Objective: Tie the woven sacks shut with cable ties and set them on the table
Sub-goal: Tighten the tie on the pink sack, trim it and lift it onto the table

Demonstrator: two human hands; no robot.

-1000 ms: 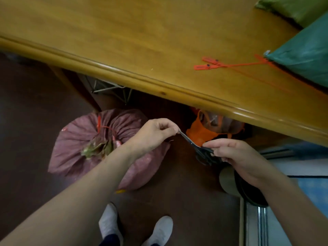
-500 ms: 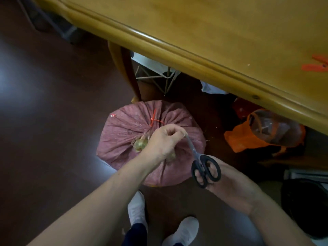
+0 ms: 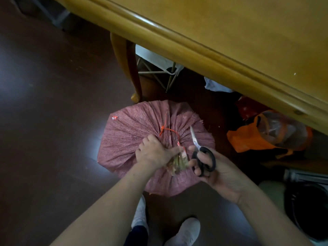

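Observation:
A pink woven sack (image 3: 131, 135) stands on the dark floor below the table's edge, its mouth gathered into pleats. A red cable tie (image 3: 168, 131) runs around the gathered neck. My left hand (image 3: 153, 152) grips the bunched neck, where some yellowish material sticks out. My right hand (image 3: 211, 167) holds black-handled scissors (image 3: 204, 156) just right of the neck, blades closed and pointing away from me over the sack. The wooden table (image 3: 230, 41) fills the upper right.
A table leg (image 3: 129, 68) stands just behind the sack. An orange bag (image 3: 266, 137) lies on the floor to the right, with a dark round bin (image 3: 307, 208) at the right edge. My feet (image 3: 182, 231) are directly below the sack.
The view has dropped from the tabletop toward the sack. My left hand went down onto the gathered neck. The scissors came in closer beside the neck, blades now pointing away.

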